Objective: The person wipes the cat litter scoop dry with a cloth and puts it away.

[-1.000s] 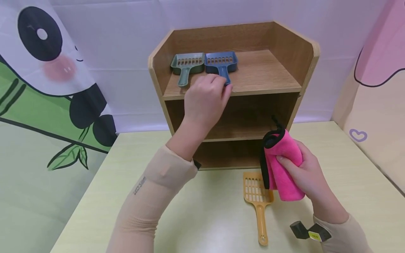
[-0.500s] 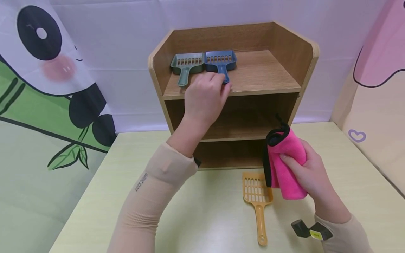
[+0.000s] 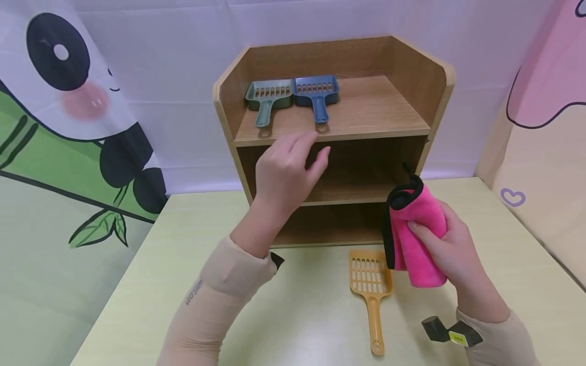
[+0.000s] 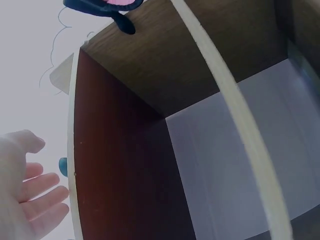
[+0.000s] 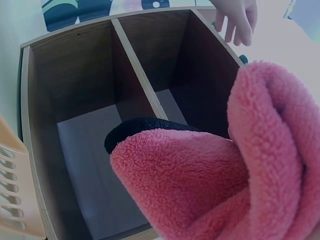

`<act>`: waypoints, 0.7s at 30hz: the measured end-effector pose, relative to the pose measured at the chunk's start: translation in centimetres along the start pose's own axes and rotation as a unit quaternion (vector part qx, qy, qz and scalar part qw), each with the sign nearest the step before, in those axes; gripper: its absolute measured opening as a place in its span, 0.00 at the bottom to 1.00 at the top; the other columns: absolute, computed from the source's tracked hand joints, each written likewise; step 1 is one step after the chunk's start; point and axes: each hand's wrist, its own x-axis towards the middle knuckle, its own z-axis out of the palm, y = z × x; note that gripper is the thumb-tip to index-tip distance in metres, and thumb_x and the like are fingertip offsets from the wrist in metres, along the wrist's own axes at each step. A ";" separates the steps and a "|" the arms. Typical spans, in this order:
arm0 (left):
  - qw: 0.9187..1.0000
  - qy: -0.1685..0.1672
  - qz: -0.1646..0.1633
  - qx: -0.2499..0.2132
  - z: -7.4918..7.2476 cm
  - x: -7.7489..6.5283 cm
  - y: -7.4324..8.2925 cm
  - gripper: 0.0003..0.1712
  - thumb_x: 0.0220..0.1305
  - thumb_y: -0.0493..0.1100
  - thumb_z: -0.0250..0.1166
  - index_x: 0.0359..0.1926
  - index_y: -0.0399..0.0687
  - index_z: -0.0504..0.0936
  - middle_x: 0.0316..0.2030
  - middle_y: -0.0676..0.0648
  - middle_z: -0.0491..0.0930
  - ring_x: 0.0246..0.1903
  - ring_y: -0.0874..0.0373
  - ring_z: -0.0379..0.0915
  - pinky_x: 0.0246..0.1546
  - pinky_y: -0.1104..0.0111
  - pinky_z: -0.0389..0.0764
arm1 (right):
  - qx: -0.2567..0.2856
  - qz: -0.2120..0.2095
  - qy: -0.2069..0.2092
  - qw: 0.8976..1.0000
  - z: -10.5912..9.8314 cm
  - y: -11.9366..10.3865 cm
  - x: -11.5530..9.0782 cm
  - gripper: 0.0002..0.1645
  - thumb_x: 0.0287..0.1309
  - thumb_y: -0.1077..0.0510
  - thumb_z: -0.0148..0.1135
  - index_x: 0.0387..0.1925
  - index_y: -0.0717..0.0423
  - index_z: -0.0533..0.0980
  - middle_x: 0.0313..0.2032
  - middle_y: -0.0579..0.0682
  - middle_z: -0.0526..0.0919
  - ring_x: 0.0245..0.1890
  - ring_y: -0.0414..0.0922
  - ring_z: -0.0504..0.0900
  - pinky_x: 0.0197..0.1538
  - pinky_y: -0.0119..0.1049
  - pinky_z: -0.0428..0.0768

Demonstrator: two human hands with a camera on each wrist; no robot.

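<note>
A green slotted scoop [image 3: 270,97] and a blue slotted scoop [image 3: 317,94] lie side by side on the top shelf, handles toward the front edge. My left hand [image 3: 286,173] is in front of that edge, just below the blue handle, holding nothing. In the left wrist view the fingers [image 4: 42,197] of this hand are loosely spread beside the shelf edge. A folded pink cloth [image 3: 418,236] with black trim is gripped by my right hand [image 3: 450,246], thumb across its front. On the table, a yellow slotted scoop [image 3: 371,284] lies with its head partly behind the cloth.
The wooden shelf unit [image 3: 331,136] has raised sides and a back around its top, with two open compartments below. It stands at the back of the pale table [image 3: 293,315]. A printed cloth backdrop [image 3: 183,81] hangs behind.
My left hand has let go of the blue scoop's handle and drawn back, down and toward me. The blue scoop stays on the top shelf. My right hand keeps the cloth, shifted slightly right.
</note>
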 end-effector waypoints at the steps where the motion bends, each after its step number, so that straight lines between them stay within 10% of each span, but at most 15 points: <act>1: 1.000 0.006 0.004 -0.004 -0.1 -0.3 0.0 0.14 0.60 0.45 0.65 0.39 0.37 0.84 0.35 0.43 0.86 0.35 0.52 0.82 0.37 0.65 0.83 | 0.000 -0.001 0.000 1.000 0.0 0.0 0.0 0.29 0.62 0.51 0.59 0.61 0.51 0.62 0.47 0.40 0.71 0.42 0.38 0.75 0.34 0.34 0.82; 13: 0.993 -0.055 -0.044 -0.097 0.6 -5.3 0.3 0.18 0.56 0.44 0.68 0.44 0.37 0.82 0.35 0.44 0.86 0.33 0.55 0.82 0.34 0.67 0.83 | 0.004 -0.001 -0.004 1.000 -0.2 0.1 -0.1 0.29 0.62 0.52 0.59 0.62 0.49 0.61 0.47 0.40 0.71 0.43 0.39 0.75 0.34 0.34 0.82; 21: 0.965 -0.161 -0.118 -0.171 1.1 -8.0 0.7 0.20 0.57 0.45 0.68 0.47 0.38 0.81 0.39 0.44 0.85 0.39 0.56 0.83 0.40 0.67 0.82 | 0.001 0.003 -0.010 1.000 -0.4 0.1 0.0 0.31 0.62 0.52 0.59 0.64 0.49 0.60 0.50 0.44 0.70 0.43 0.39 0.74 0.33 0.34 0.82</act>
